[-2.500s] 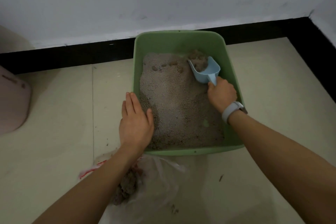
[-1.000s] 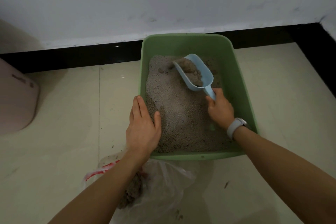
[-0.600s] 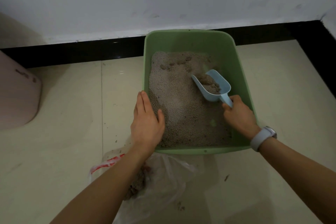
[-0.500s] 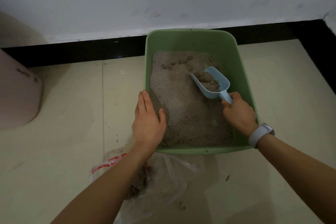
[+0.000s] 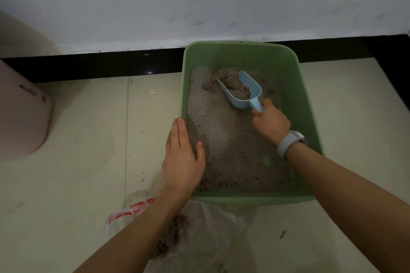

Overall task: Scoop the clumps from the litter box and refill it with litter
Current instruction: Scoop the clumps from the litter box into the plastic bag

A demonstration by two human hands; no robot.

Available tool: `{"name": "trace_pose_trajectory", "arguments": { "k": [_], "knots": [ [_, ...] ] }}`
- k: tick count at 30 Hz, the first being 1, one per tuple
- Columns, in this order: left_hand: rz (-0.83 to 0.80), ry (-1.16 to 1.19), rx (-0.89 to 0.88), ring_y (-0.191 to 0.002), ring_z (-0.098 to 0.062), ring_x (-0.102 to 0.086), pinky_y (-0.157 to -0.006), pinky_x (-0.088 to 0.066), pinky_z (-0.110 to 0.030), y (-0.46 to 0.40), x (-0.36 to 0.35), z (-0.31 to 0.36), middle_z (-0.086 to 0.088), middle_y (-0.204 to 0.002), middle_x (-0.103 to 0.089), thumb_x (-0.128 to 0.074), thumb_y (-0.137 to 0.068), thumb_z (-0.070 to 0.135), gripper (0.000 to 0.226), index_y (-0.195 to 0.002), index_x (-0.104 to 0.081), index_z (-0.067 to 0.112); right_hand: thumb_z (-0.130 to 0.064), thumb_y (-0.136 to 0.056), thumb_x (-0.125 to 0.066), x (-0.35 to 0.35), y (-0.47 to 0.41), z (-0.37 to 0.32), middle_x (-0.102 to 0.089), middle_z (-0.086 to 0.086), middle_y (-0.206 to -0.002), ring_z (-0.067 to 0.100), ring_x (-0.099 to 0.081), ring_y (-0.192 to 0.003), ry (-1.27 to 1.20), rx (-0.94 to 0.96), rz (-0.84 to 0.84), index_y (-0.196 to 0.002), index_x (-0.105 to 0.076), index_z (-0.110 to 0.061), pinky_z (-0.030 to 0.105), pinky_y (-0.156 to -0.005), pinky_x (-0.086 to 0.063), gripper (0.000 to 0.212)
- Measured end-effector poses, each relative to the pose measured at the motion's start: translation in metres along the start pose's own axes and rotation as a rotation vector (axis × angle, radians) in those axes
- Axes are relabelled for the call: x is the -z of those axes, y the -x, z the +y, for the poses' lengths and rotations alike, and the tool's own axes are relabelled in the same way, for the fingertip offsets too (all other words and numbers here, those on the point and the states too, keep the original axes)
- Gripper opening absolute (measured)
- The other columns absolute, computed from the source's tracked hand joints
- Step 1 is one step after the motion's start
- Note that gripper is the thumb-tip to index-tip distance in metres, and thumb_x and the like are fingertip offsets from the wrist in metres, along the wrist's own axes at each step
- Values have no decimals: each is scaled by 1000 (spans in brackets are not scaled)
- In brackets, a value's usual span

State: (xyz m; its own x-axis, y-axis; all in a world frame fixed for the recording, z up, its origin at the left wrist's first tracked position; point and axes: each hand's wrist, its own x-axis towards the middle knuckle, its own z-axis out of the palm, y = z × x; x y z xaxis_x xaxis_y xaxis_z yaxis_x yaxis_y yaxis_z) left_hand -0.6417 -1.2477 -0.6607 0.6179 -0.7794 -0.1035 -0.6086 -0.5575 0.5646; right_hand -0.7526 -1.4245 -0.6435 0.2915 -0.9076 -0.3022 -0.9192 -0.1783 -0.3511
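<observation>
The right hand (image 5: 271, 122) has its grip clamped on the handle of the blue scoop (image 5: 243, 91), whose bowl lies tilted in the far part of the green litter box (image 5: 310, 117), with brownish clumps (image 5: 235, 85) inside the bowl and at its mouth. The left hand (image 5: 182, 157) rests flat on the near left rim, fingers straight and the thumb inside on the litter, probably to stop the box from sliding. A plastic bag (image 5: 199, 235) lies on the floor just before the box, likely placed near so the clumps travel little
</observation>
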Motion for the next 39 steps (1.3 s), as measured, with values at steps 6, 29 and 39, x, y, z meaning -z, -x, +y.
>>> {"name": "trace_pose_trajectory", "arguments": {
  "k": [6,29,39],
  "knots": [
    [-1,12,10,-142,-17,-10,-111,-18,-28,-1,0,-1,0,-157,-4,-35,-96,36,67,-147,3,15,-26,-95,-43,-28,-2,-25,-61,13,-107,35,-58,-96,-129,-8,52,-122,-41,-11,33,-72,-38,31],
    [21,75,20,-142,-16,-12,-113,-12,-27,-3,-1,-2,-2,-156,-10,-33,-97,30,60,-147,-6,14,-24,-94,-45,-70,7,-38,-49,2,-89,27,-52,-79,-518,40,108,-116,-43,-8,42,-74,-45,26],
    [38,85,3,-141,-16,-13,-110,-11,-22,-4,-1,-4,-2,-156,-11,-32,-97,29,59,-147,-6,13,-22,-95,-45,-61,7,-22,-50,3,-86,23,-50,-72,-496,132,152,-115,-43,-7,36,-64,-40,25]
  ]
}}
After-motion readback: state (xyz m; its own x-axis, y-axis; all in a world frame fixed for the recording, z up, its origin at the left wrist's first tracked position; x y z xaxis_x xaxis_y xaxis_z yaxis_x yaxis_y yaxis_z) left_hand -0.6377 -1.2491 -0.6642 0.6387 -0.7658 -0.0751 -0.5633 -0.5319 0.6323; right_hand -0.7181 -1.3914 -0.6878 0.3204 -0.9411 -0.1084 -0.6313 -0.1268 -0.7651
